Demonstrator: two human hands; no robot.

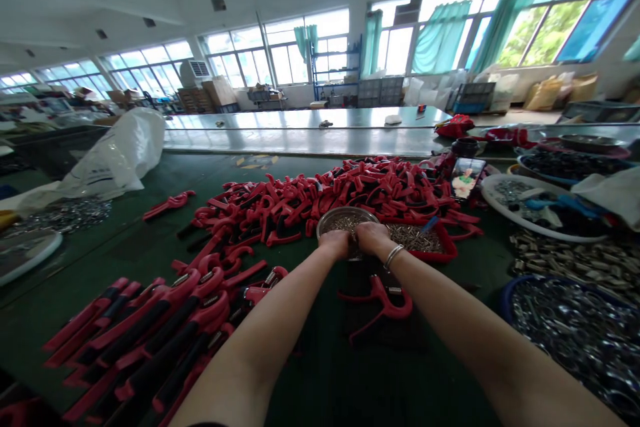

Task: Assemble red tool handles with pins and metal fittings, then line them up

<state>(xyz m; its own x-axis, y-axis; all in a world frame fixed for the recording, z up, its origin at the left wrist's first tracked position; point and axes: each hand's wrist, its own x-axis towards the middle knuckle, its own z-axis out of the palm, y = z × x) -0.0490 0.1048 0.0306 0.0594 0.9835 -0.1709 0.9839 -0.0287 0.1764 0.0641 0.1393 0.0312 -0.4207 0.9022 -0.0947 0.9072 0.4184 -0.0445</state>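
Left hand [334, 243], right hand [373, 238] touching a metal bowl [345, 219].

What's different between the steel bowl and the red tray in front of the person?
The steel bowl is round and silver; the red tray is red with straighter sides. The left hand and right hand are at the bowl, while neither hand is on the tray. Both hold small metal fasteners and sit together on the green work surface.
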